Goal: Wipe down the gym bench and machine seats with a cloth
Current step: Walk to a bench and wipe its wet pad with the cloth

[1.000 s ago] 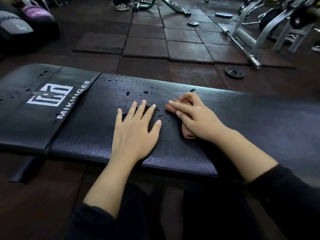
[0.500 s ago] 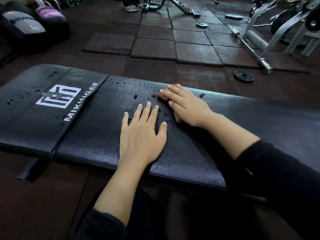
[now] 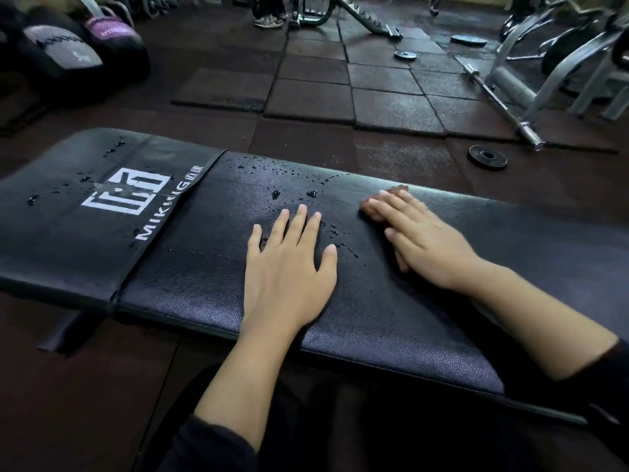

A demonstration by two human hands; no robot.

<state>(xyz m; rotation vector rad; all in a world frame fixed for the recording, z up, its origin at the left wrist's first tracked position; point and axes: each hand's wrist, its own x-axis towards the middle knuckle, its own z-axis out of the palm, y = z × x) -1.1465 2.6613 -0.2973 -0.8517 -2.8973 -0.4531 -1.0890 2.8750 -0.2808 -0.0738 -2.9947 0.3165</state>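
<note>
A black padded gym bench (image 3: 190, 277) lies across the view, with a white logo on its left pad and water drops (image 3: 292, 194) on the middle. My left hand (image 3: 289, 267) rests flat on the pad with fingers spread. My right hand (image 3: 422, 240) presses with straight fingers on a small brownish cloth (image 3: 396, 190) near the bench's far edge. Most of the cloth is hidden under the hand.
Rubber floor tiles (image 3: 384, 107) lie beyond the bench. A barbell (image 3: 500, 103) and a small weight plate (image 3: 487, 157) lie at the right, next to a grey machine frame (image 3: 561, 63). Medicine balls (image 3: 64, 52) sit at the far left. A person's shoes (image 3: 269, 19) show at the back.
My right hand with the cloth has slid to the right along the bench's far edge, away from the left hand. The left hand has stayed flat in place.
</note>
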